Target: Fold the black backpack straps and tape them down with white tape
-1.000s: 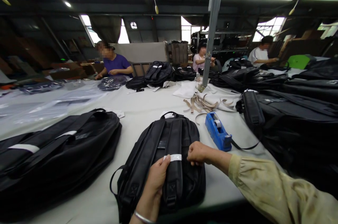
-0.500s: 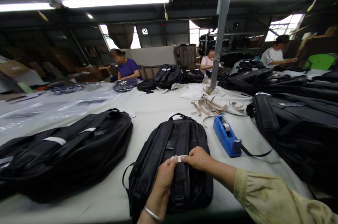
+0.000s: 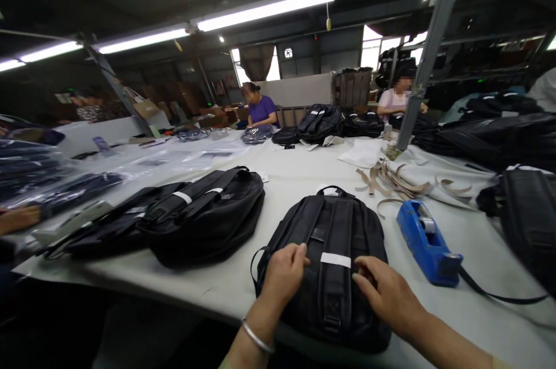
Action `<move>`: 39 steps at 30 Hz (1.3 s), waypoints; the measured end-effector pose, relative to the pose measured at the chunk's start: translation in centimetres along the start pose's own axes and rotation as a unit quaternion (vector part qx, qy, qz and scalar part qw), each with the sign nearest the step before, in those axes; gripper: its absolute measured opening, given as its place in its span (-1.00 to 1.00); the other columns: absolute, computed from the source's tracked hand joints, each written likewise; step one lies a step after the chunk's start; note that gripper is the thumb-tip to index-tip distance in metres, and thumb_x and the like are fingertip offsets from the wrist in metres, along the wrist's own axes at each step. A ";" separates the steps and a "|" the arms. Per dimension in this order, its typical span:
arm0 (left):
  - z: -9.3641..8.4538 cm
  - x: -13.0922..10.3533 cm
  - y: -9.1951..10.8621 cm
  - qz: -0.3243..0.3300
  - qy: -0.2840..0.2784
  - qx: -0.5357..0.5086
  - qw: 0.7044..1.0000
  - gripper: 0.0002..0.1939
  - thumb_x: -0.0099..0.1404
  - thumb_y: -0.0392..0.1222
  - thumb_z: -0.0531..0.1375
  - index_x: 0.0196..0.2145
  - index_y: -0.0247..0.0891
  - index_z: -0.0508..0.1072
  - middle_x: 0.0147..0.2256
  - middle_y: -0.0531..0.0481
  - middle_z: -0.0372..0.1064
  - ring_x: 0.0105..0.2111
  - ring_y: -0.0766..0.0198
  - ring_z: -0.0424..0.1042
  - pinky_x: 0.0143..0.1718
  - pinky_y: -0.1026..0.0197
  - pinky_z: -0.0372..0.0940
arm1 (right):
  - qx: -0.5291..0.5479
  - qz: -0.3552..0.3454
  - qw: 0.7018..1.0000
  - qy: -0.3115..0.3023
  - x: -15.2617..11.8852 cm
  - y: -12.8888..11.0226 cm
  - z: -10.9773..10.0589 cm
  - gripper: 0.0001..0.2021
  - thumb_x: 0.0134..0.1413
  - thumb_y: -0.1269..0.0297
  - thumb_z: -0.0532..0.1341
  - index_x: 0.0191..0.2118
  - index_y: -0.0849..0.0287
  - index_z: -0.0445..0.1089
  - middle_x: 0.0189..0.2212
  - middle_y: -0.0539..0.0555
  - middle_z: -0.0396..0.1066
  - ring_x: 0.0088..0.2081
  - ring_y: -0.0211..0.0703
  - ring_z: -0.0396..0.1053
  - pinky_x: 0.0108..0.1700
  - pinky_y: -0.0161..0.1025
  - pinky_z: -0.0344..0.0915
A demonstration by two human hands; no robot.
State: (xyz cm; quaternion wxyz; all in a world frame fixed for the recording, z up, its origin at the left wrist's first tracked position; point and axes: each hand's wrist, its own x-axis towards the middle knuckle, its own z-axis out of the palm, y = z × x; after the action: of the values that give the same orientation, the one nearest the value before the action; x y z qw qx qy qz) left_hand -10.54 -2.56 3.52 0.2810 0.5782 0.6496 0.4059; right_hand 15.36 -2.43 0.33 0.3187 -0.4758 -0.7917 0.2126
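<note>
A black backpack (image 3: pixel 313 221) lies on the table with its shoulder straps facing up. A white strip (image 3: pixel 336 259) lies flat across its right shoulder strap (image 3: pixel 336 288). My left hand (image 3: pixel 284 273) is curled over the left shoulder strap (image 3: pixel 313 215), its fingertips partly hidden. To the right of the white strip, my right hand (image 3: pixel 382 288) is just above the bag, thumb and fingers apart with nothing between them.
A blue tape dispenser (image 3: pixel 428 247) stands right of the backpack, with brown strips (image 3: pixel 403 181) behind it. More black backpacks (image 3: pixel 212 212) lie at the left. A metal post (image 3: pixel 428 56) rises beyond. Co-workers are across the table, and another person's hand (image 3: pixel 19 219) shows far left.
Both hands have let go of the white strip, which now lies on the right strap. My hands have moved apart, and the view has turned left.
</note>
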 end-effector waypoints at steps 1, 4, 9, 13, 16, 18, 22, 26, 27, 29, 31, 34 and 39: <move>-1.6 -0.1 -0.5 0.013 0.049 0.091 0.995 -0.62 0.30 0.08 0.06 -0.52 -0.19 0.42 -0.52 0.00 0.43 -0.44 0.20 0.38 -0.31 0.20 0.16 | -0.042 -0.077 0.996 0.026 -1.5 0.0 -0.4 -0.72 0.18 0.16 0.13 -0.06 0.16 0.40 -0.19 0.16 0.49 -0.15 -0.03 0.41 -0.07 -0.14 0.27; -4.8 -0.4 -2.8 -0.025 0.066 0.239 0.969 -0.69 0.28 0.10 0.07 -0.41 -0.17 0.42 -0.47 0.01 0.44 -0.39 0.17 0.41 -0.31 0.19 0.17 | -0.160 -0.239 0.957 0.043 -5.3 0.2 -0.1 -0.59 0.08 0.18 0.22 0.06 0.16 0.36 -0.04 0.21 0.46 0.00 0.08 0.36 0.06 -0.07 0.18; -4.4 -1.1 -5.4 -0.107 0.018 0.317 0.942 -0.51 0.14 0.02 0.18 -0.01 -0.26 0.30 -0.21 -0.09 0.45 -0.19 0.08 0.45 -0.20 0.17 0.23 | -0.182 -0.267 0.944 0.065 -5.6 1.6 1.6 -0.70 0.10 0.44 0.06 -0.07 0.14 0.40 -0.11 0.14 0.49 -0.04 -0.04 0.35 0.02 -0.11 0.10; -2.6 -2.0 -3.7 -0.124 -0.084 0.346 0.926 -0.55 0.08 0.09 0.23 -0.15 -0.22 0.34 -0.29 -0.06 0.46 -0.26 0.09 0.46 -0.28 0.16 0.20 | -0.153 -0.221 0.962 0.045 -3.8 4.7 -0.6 -0.76 0.13 0.47 0.04 -0.18 0.15 0.42 -0.17 0.14 0.49 -0.06 -0.10 0.36 -0.04 -0.16 0.12; -0.2 -3.2 -1.8 -0.123 -0.121 0.343 0.923 -0.60 0.12 0.16 0.19 -0.25 -0.19 0.33 -0.40 0.00 0.45 -0.34 0.13 0.46 -0.38 0.18 0.15 | -0.183 -0.174 0.967 0.042 -2.8 7.9 -3.1 -0.71 0.08 0.58 0.05 -0.21 0.14 0.43 -0.14 0.12 0.49 0.02 -0.09 0.33 -0.02 -0.16 0.12; 1.7 -3.9 -0.8 -0.112 -0.107 0.342 0.927 -0.59 0.13 0.19 0.18 -0.25 -0.19 0.32 -0.35 -0.03 0.46 -0.31 0.14 0.45 -0.38 0.19 0.15 | -0.204 -0.137 0.968 0.043 -2.4 9.6 -4.5 -0.61 -0.01 0.65 0.04 -0.16 0.13 0.45 -0.07 0.11 0.47 0.05 -0.06 0.32 0.00 -0.13 0.13; 4.3 -3.7 0.7 -0.104 -0.087 0.373 0.918 -0.56 0.12 0.25 0.17 -0.33 -0.21 0.33 -0.34 -0.13 0.49 -0.29 0.07 0.47 -0.38 0.17 0.14 | -0.153 -0.071 0.978 0.118 -2.4 9.0 -5.9 -0.57 -0.06 0.66 0.01 -0.16 0.15 0.46 -0.03 0.14 0.45 0.02 -0.04 0.35 0.02 -0.08 0.21; 4.6 -2.2 1.0 -0.086 -0.088 0.399 0.909 -0.54 0.09 0.28 0.20 -0.39 -0.21 0.36 -0.37 -0.23 0.50 -0.31 -0.05 0.48 -0.42 0.14 0.10 | 0.042 -0.056 0.984 0.161 -2.6 2.4 -5.3 -0.69 0.09 0.50 0.04 -0.11 0.18 0.44 -0.08 0.17 0.46 -0.01 -0.05 0.38 0.08 -0.11 0.26; 4.5 -2.0 0.9 -0.076 -0.088 0.394 0.912 -0.54 0.07 0.27 0.21 -0.40 -0.22 0.36 -0.38 -0.22 0.49 -0.32 -0.05 0.48 -0.43 0.15 0.09 | 0.099 -0.034 0.987 0.119 -2.5 0.5 -4.7 -0.69 0.09 0.46 0.06 -0.07 0.17 0.42 -0.11 0.16 0.47 -0.08 -0.09 0.42 0.02 -0.16 0.31; 4.5 -1.8 0.4 -0.060 -0.082 0.375 0.921 -0.56 0.06 0.24 0.24 -0.41 -0.22 0.35 -0.43 -0.18 0.48 -0.37 -0.02 0.47 -0.44 0.16 0.09 | 0.177 0.042 0.983 0.011 -1.8 -2.6 -2.7 -0.60 0.05 0.39 0.13 0.06 0.19 0.33 -0.10 0.18 0.47 -0.20 -0.11 0.46 -0.08 -0.19 0.36; 4.4 -2.0 -0.3 -0.053 -0.069 0.344 0.935 -0.60 0.08 0.18 0.24 -0.41 -0.23 0.35 -0.48 -0.10 0.45 -0.42 0.06 0.44 -0.45 0.18 0.09 | 0.181 0.107 0.975 -0.068 -0.5 -4.3 -0.2 -0.55 -0.08 0.31 0.24 0.01 0.22 0.34 -0.14 0.22 0.48 -0.17 0.00 0.45 -0.10 -0.14 0.35; 3.9 -2.7 -1.2 -0.049 -0.070 0.264 0.961 -0.68 0.14 0.08 0.22 -0.40 -0.24 0.35 -0.57 0.02 0.37 -0.52 0.19 0.38 -0.49 0.22 0.10 | 0.158 0.222 0.959 -0.074 2.1 -4.5 2.9 -0.62 -0.22 0.21 0.34 -0.20 0.24 0.37 -0.26 0.22 0.47 -0.19 0.07 0.42 -0.17 -0.11 0.33; 0.6 -2.4 -0.6 -0.081 -0.084 0.037 0.992 -0.57 0.14 0.21 0.20 -0.39 -0.27 0.45 -0.62 0.08 0.32 -0.57 0.25 0.35 -0.51 0.25 0.19 | 0.321 0.363 0.867 -0.119 4.8 -3.8 4.0 -0.71 -0.19 0.17 0.34 -0.55 0.14 0.20 -0.73 -0.12 0.11 -0.65 -0.29 0.14 -0.60 -0.34 0.03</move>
State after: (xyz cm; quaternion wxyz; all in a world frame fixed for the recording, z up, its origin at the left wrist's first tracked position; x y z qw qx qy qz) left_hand -9.95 -4.81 2.48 0.3451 0.5654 0.6832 0.3075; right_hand 8.52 -0.08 1.41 0.2577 -0.5724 -0.4829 0.6105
